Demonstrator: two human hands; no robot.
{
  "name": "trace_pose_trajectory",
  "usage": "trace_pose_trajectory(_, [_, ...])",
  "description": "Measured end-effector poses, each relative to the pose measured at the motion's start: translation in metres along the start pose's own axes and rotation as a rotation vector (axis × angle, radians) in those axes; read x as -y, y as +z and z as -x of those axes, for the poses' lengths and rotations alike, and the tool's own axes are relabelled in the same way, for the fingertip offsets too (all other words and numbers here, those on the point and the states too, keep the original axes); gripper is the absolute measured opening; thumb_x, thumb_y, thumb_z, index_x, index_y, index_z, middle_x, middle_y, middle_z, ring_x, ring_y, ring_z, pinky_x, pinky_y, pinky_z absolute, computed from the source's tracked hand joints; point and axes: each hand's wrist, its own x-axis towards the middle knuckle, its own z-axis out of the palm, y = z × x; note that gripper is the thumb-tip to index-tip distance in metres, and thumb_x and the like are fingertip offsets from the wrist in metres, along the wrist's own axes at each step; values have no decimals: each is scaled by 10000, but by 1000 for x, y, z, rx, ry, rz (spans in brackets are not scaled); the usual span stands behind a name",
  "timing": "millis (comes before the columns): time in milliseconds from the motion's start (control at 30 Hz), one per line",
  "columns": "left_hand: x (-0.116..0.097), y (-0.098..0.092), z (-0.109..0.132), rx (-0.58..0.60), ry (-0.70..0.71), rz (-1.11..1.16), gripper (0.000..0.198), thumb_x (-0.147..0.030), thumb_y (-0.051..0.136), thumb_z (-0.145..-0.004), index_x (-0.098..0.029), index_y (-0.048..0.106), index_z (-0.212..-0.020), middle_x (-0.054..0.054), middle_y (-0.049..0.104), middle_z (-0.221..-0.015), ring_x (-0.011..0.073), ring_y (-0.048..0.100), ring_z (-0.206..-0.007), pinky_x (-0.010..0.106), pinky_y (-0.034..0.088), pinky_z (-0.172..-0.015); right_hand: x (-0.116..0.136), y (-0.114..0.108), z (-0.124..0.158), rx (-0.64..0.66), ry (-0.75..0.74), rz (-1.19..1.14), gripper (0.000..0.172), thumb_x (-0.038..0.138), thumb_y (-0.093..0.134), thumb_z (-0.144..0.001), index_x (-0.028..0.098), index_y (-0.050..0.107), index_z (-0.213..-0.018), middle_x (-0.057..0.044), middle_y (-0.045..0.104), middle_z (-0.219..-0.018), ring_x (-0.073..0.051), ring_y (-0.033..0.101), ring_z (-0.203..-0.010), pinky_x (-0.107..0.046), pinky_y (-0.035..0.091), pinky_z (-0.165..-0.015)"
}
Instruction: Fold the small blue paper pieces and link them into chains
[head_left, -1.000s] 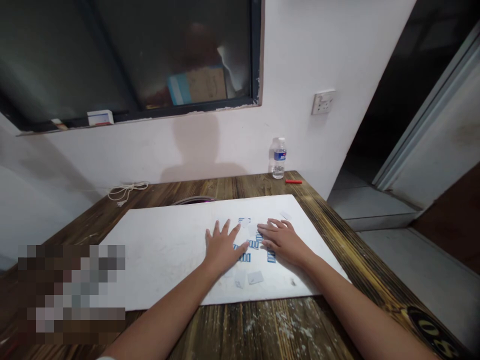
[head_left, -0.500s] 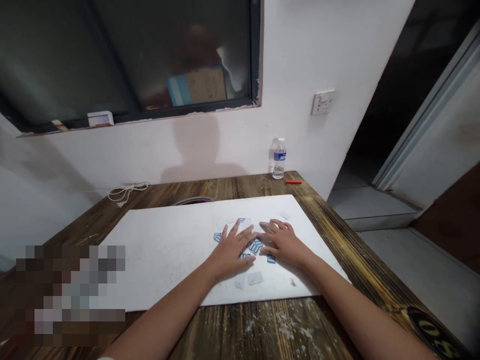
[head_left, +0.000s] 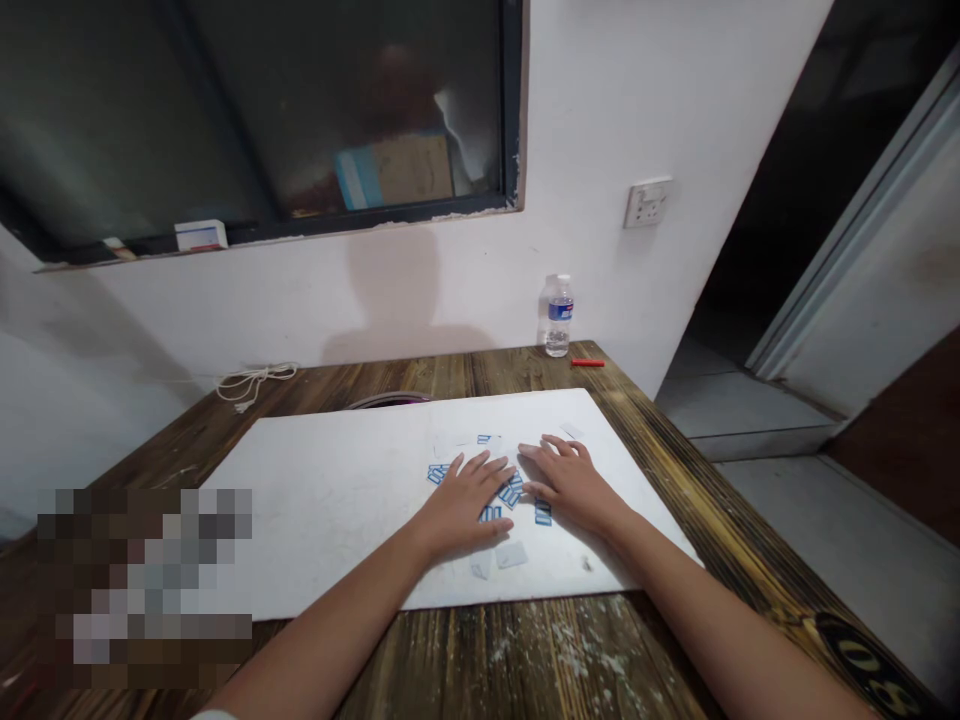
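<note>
Left hand [head_left: 465, 500] and right hand [head_left: 570, 485] lie palm-down, grip wide, holding nothing, on small blue-striped cards [head_left: 512, 494] scattered across the middle of a white board [head_left: 322, 500] on the desk [head_left: 525, 650]. The cards lie flat, long axes pointing all ways; palms hide some, so no count. One bottle [head_left: 558, 315] stands upright behind.

the only thing near to reading is a dark round mark [head_left: 862, 660] on the near right corner of the table [head_left: 525, 650], its yellowish figures looking like a 0 and an 8 or 4 (i can't settle which). the cards [head_left: 436, 473] carry blue print, the water bottle [head_left: 558, 316] a blue label, the box [head_left: 200, 235] on the window ledge coloured stripes, all too small to read.
</note>
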Motion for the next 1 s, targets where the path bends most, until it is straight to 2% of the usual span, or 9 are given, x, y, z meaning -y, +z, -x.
trace_pose_trajectory(300, [-1, -2, -1, -91, 24, -13, 701, -628, 530, -836, -307, 409, -1447, 81, 471, -1435, 319, 367, -1322, 520, 204, -1133, 3, -2, 0, -68, 54, 88, 444, 473, 455, -956, 242, 513, -1331, -103, 628, -1289, -325, 376, -1361, -544, 194, -1079])
trace_pose_trajectory(500, [-3, -2, 0, -119, 1, -12, 634, -573, 551, -841, -278, 473, -1397, 83, 487, -1391, 306, 369, -1299, 491, 235, -1124, 7, -12, -1, -150, 39, 100, 347, 428, 466, -962, 238, 606, -1215, -91, 617, -1299, -309, 453, -1270, -505, 253, -1035])
trace_pose_trajectory(633, [-3, -2, -1, -111, 7, -16, 639, -577, 546, -840, -277, 468, -1399, 93, 485, -1396, 315, 355, -1316, 503, 222, -1127, 15, -22, 0, -264, -32, 48, 304, 382, 467, -972, 215, 656, -1142, -95, 664, -1176, -261, 538, -1099, -423, 347, -925])
trace_pose_trajectory(733, [-4, -4, -1, -159, 20, -12, 582, -557, 565, -835, -276, 523, -1343, 88, 529, -1348, 309, 384, -1292, 497, 231, -1118, 25, -28, 4, -342, -122, 12, 288, 345, 453, -981, 201, 683, -1079, -92, 691, -1031, -238, 557, -974, -389, 375, -850])
trace_pose_trajectory(867, [-8, -8, 0, -258, 30, 11, 313, -439, 514, -896, -231, 647, -1089, 81, 629, -1132, 262, 500, -1117, 439, 343, -1014, 39, -34, 10, -429, -236, -62, 249, 256, 451, -970, 190, 691, -979, -81, 680, -853, -219, 548, -837, -366, 388, -760])
trace_pose_trajectory(1000, [-8, -7, 0, -323, 16, -51, 270, -369, 451, -932, -197, 650, -871, 77, 640, -898, 241, 529, -928, 411, 398, -865, 68, -46, 19, -527, -419, -312, 185, 184, 504, -926, 207, 664, -1017, -52, 651, -787, -184, 545, -739, -331, 413, -686])
